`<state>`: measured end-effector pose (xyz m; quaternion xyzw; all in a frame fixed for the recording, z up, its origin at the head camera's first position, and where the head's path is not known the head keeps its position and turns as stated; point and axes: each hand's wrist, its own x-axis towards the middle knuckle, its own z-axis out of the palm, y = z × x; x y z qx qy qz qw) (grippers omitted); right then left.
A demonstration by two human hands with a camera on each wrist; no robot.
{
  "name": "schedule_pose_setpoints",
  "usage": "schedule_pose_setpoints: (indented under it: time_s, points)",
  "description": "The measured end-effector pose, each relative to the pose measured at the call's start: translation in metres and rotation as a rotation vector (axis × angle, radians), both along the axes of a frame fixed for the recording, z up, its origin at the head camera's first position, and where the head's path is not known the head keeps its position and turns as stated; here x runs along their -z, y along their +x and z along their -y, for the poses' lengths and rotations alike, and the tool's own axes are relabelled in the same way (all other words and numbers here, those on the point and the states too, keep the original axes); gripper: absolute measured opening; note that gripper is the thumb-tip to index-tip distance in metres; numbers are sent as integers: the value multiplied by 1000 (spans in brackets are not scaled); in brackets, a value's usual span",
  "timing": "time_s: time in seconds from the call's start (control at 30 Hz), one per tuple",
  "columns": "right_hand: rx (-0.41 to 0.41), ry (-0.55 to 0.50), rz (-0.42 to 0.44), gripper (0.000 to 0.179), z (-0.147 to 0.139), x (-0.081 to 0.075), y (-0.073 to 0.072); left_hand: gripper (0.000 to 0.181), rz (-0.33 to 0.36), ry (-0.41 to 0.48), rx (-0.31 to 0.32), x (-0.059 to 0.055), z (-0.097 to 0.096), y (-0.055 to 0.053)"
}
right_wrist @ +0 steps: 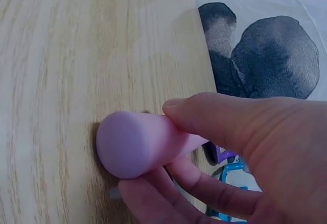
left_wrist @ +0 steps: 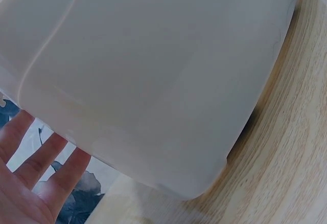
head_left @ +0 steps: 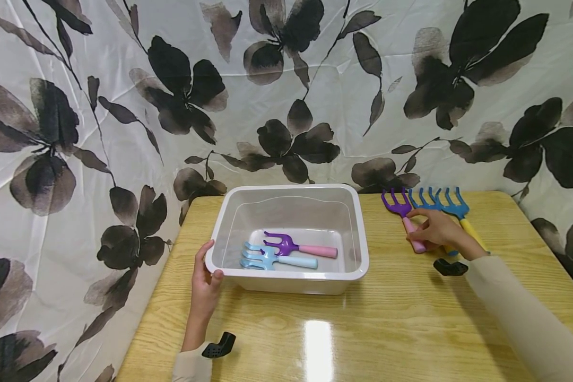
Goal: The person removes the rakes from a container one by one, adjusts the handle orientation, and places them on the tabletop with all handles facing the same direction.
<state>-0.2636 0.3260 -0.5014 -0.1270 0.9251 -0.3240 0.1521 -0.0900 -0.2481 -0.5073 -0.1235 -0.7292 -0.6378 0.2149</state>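
At the right of the table, my right hand [head_left: 441,231] pinches the pink handle [right_wrist: 125,144] of a purple hand rake [head_left: 397,206] between thumb and fingers. Beside it lie two blue hand rakes; the outer one [head_left: 453,206] has a yellow handle, while my hand partly covers the inner one [head_left: 425,200]. My left hand [head_left: 204,292] grips the near left corner of a white plastic tub [head_left: 291,276], its fingers along the outer wall in the left wrist view. Inside the tub lie a purple rake [head_left: 286,245] with a pink handle and a light blue rake [head_left: 267,259].
The wooden table [head_left: 391,329] carries the tub near its middle. Behind and to the left hangs a white cloth [head_left: 353,106] with dark flowers, meeting the table's far edge. A black wrist device [head_left: 451,267] sits at each sleeve cuff.
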Motion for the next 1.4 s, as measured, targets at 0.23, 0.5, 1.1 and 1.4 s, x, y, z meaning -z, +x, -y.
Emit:
schedule_pose_setpoints:
  time_s: [0.23, 0.5, 1.1, 1.4]
  points:
    - [-68, 22, 80, 71, 5, -32, -4, 73, 11, -4, -14, 1, 0, 1]
    - [-222, 122, -14, 68, 34, -119, -16, 73, 13, -20, -25, 0, 0, -2]
    - [-635, 118, -115, 66, 172, -222, -40, 75, 23, 2, -11, -2, 1, -8]
    - [-764, 139, -65, 70, 233, -212, -43, 77, 12, -9, -15, -1, 4, -12]
